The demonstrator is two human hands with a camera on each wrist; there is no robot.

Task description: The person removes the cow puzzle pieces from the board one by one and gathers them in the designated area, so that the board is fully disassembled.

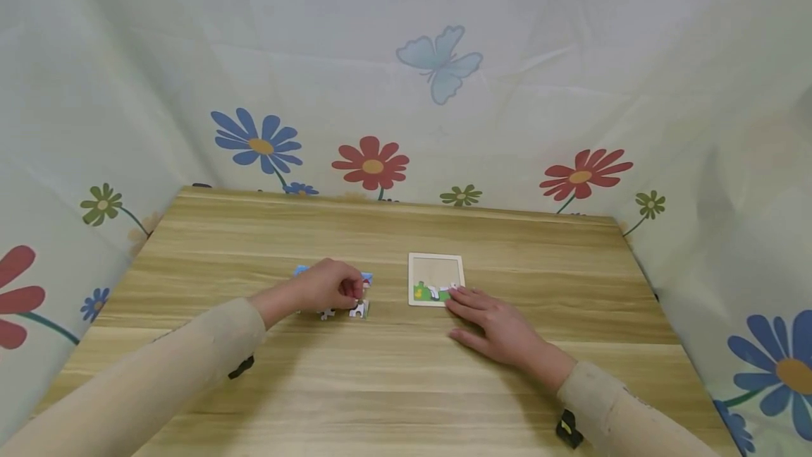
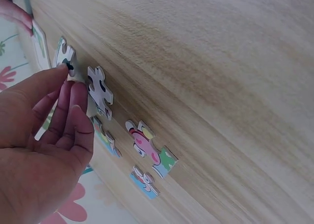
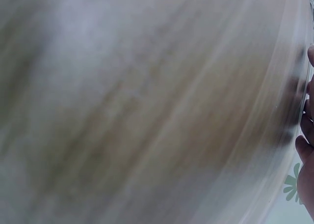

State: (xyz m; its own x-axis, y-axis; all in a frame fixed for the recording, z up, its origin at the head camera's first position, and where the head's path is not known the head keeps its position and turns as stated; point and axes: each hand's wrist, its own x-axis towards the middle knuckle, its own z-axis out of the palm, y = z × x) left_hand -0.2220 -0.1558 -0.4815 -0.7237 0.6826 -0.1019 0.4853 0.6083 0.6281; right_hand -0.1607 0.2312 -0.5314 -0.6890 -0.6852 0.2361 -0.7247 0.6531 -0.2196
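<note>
My left hand [image 1: 326, 286] pinches a white jigsaw puzzle piece with dark patches [image 2: 64, 54] between thumb and fingers, close over the table. Beside it in the left wrist view lie another white piece with dark spots [image 2: 100, 89], a pink-and-green piece [image 2: 147, 148] and a blue-edged piece [image 2: 143, 183]. To the right is a square puzzle tray [image 1: 436, 256] with a pale rim. Green and white pieces [image 1: 421, 292] line its near side. Fingers extended, my right hand [image 1: 497, 326] rests at the tray's near right corner.
The wooden table [image 1: 355, 386] carries the tray and the loose pieces. Behind its far edge hangs a pale curtain [image 1: 317, 76] printed with flowers and a butterfly. Most of the right wrist view is blurred tabletop.
</note>
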